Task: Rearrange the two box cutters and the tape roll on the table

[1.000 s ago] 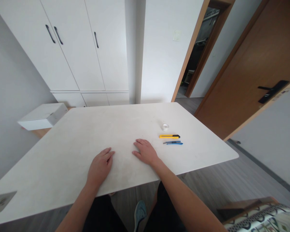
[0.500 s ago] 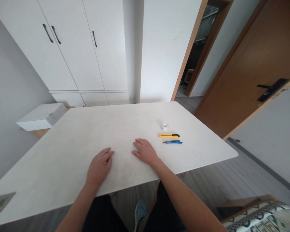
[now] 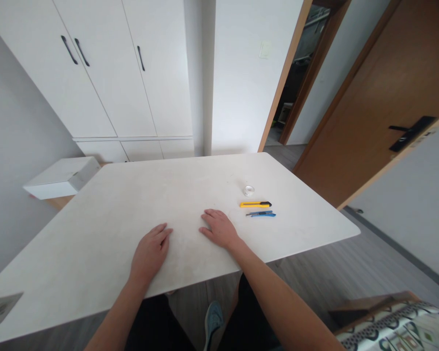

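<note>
My left hand (image 3: 149, 251) lies flat, palm down, on the white table (image 3: 105, 214) near its front edge, holding nothing. My right hand (image 3: 219, 228) rests flat beside it, fingers slightly spread, also holding nothing. To the right of my right hand lie a yellow utility knife (image 3: 256, 204) and, just in front of it, a blue utility knife (image 3: 261, 214). A small roll of clear tape (image 3: 248, 189) sits a little beyond the yellow knife.
A white box (image 3: 60, 177) stands on a low wooden surface left of the table. White cupboards (image 3: 105, 73) line the back wall. An open brown door (image 3: 380, 107) and doorway are at the right. A patterned cushion (image 3: 394, 331) is at bottom right.
Both hands stay flat on the table. Only the view has shifted slightly.
</note>
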Demonstrator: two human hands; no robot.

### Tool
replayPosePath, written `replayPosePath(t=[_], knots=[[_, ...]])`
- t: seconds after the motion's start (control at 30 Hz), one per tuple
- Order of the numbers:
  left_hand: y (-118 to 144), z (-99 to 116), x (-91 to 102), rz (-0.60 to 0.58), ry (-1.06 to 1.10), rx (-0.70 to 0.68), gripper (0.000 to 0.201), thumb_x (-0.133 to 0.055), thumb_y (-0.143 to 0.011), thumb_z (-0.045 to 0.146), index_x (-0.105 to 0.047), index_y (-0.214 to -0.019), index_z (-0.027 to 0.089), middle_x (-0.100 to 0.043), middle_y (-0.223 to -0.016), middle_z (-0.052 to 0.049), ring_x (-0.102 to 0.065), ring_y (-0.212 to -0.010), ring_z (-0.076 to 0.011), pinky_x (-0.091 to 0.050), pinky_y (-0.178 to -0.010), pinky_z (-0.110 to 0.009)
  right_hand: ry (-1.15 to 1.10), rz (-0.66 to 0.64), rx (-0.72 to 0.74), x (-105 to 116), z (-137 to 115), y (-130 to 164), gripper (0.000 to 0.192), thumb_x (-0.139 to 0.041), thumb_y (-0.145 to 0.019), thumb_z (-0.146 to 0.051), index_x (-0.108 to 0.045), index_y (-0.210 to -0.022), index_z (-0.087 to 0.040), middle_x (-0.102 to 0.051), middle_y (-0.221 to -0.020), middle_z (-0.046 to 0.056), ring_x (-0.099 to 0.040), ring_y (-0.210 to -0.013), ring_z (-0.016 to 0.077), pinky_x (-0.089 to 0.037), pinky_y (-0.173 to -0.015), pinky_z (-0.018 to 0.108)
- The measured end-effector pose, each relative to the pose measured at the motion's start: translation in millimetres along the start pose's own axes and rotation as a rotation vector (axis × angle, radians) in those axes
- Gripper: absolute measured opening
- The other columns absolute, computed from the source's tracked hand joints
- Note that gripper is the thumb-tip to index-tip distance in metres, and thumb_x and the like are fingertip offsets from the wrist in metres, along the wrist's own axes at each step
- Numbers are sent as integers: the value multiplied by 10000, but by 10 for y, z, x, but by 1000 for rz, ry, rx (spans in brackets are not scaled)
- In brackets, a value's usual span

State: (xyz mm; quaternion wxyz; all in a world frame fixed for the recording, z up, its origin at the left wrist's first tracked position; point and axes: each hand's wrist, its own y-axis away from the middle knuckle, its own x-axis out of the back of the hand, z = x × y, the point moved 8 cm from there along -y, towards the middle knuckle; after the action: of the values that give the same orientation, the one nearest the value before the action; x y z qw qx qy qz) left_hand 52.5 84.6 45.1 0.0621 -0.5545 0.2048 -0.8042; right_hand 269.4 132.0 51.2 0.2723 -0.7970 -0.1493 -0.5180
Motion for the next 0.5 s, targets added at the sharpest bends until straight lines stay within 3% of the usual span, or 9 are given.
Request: replayPosePath(t=[0.17,0.27,0.37,0.5], knots=[[4,-5,5,5,-3,-2,365,-422,-934,321,-728,-1102,212,-669,-1276,-88,-620,-1185,-244,-467,-1078,-426,-48,15,-7,19,-8,2,368,-567,-942,-370,-637,-1241,-168,-586,-1363,131,-500,-1278,227,-338,-1110,387],[6,-7,5,3,-7,-4,369,-420,-932,316,-727,-1106,209,-670,-1274,-90,-625,-1175,-244,-471,-1073,-419,-126,19,-4,164,121,75,261,-532,-953,-272,-680,-1145,-175,-672,-1221,96,-562,-1196,209,-406,-1054,361],[4,-9,5,1,-15,-5,374,-414,-933,315,-725,-1112,207,-667,-1279,-90,-623,-1177,-246,-471,-1072,-422,-101,87,-83,495,523,258,248,-502,-953,-221,-699,-1096,-173,-707,-1118,90,-604,-1112,213,-444,-1009,364],[1,-7,-2,-3,-12,-27,385,-406,-935,327,-724,-1113,203,-666,-1281,-90,-623,-1178,-248,-475,-1068,-422,90,124,-254,923,1208,613,252,-545,-897,-163,-715,-1082,-182,-706,-1130,105,-609,-1096,240,-443,-997,384]])
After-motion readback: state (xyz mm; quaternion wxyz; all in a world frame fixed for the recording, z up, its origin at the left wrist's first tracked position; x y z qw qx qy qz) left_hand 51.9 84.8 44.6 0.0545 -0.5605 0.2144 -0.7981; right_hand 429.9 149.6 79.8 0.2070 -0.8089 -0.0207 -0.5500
